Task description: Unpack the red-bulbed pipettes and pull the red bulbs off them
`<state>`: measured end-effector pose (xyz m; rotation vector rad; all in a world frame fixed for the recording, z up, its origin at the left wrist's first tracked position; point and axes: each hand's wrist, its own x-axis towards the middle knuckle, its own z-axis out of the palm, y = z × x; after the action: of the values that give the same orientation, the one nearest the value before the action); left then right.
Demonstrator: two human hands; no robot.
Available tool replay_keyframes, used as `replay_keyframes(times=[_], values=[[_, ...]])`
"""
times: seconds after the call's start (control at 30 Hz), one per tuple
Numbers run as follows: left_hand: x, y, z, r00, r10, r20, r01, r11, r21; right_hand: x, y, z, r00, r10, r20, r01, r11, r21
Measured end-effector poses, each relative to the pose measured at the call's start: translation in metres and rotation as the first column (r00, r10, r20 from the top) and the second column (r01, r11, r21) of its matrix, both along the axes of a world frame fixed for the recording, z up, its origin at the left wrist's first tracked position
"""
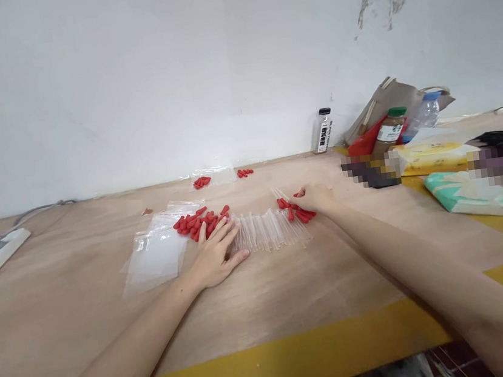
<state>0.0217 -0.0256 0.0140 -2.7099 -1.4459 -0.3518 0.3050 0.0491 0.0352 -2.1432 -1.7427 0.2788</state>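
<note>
A row of clear glass dropper tubes (270, 229) lies side by side on the wooden table. My left hand (217, 255) rests flat with fingers spread at the row's left end, touching a pile of red rubber bulbs (198, 221). My right hand (315, 197) is at the row's far right end, fingers curled over a smaller cluster of red bulbs (299, 212); what it grips is hidden. Clear plastic bags (158, 252) lie just left of my left hand.
More red bulbs (202, 182) and a bag sit near the wall. A small bottle (323, 131), a jar (391, 128), a water bottle (425, 111), a brown paper bag (394, 97) and tissue packs (467, 192) crowd the right. Yellow tape (300, 360) edges the table.
</note>
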Motion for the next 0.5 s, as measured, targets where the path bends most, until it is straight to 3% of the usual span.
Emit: replay_keyframes(times=[0.1, 0.3, 0.5], values=[[0.0, 0.0, -0.001, 1.0, 0.008, 0.009, -0.008, 1.0, 0.013, 0.001, 0.002, 0.0, 0.999, 0.003, -0.033, -0.005, 0.997, -0.08], [-0.001, 0.001, -0.003, 1.0, -0.009, 0.025, 0.008, 0.999, 0.043, 0.0, 0.0, 0.0, 0.997, 0.009, -0.077, -0.017, 0.994, -0.111], [-0.001, 0.0, -0.005, 0.995, -0.016, 0.094, 0.0, 0.984, 0.177, -0.002, 0.001, 0.011, 0.992, -0.011, -0.123, 0.006, 0.999, -0.041]])
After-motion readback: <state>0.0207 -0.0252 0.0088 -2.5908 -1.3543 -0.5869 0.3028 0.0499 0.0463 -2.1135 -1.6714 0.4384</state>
